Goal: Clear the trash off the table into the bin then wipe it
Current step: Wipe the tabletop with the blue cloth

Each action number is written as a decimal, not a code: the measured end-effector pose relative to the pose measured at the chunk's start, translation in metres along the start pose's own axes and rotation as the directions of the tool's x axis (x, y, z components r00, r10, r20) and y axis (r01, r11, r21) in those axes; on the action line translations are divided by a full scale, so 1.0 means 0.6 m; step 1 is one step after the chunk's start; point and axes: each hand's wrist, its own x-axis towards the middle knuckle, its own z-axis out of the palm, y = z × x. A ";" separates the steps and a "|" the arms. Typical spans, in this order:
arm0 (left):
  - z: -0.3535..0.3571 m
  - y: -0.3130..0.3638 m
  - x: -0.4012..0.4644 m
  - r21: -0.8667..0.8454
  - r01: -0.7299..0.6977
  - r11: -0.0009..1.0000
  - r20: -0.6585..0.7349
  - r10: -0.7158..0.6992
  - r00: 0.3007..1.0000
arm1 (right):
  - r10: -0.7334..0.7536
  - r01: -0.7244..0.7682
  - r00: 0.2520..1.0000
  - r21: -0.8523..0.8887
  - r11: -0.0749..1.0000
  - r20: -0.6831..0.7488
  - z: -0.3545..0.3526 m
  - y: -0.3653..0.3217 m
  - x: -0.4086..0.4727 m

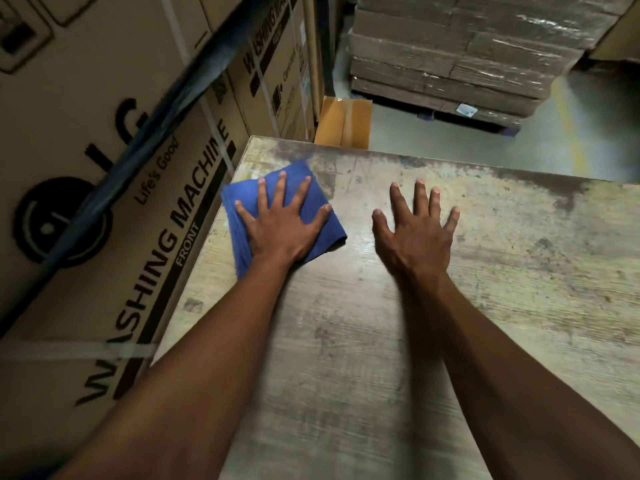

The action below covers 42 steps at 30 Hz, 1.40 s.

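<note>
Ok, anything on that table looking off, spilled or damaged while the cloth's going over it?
No spill or trash in view. The table is scuffed, with dark worn patches along its far edge, which looks like old wear. The left hand presses the blue cloth flat near the far left corner; the right hand is spread beside it.

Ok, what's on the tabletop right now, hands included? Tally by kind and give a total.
Blue cloth: 1, under the left hand
Hands: 2, left hand pressing flat on the cloth, right hand spread above the bare table
Trash pieces: 0 visible
Total: 3
</note>
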 end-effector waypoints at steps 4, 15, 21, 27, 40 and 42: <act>-0.007 -0.076 -0.095 0.011 0.129 0.992 -0.005 -0.128 0.992 | -0.047 0.047 0.999 -0.012 0.999 0.028 -0.001 -0.005 -0.048; -0.015 -0.088 -0.175 0.043 -0.011 0.999 0.028 0.010 1.000 | -0.087 0.087 0.994 -0.003 0.996 0.068 -0.004 -0.020 -0.205; -0.038 -0.065 0.012 0.062 -0.078 0.995 0.029 0.076 0.997 | -0.090 0.089 0.994 0.023 0.996 0.061 0.002 -0.019 -0.193; -0.035 -0.051 0.053 0.060 -0.104 0.993 0.067 0.100 0.993 | -0.077 0.077 0.996 0.008 0.997 0.045 0.013 -0.016 -0.187; 0.024 0.093 -0.085 0.080 -0.357 0.931 0.092 0.349 0.932 | -0.004 0.004 1.000 0.023 1.000 0.005 0.003 -0.028 -0.187; 0.020 0.119 -0.045 0.076 -0.385 0.920 0.128 0.374 0.919 | 0.014 -0.013 1.000 0.068 0.998 -0.016 0.004 -0.029 -0.188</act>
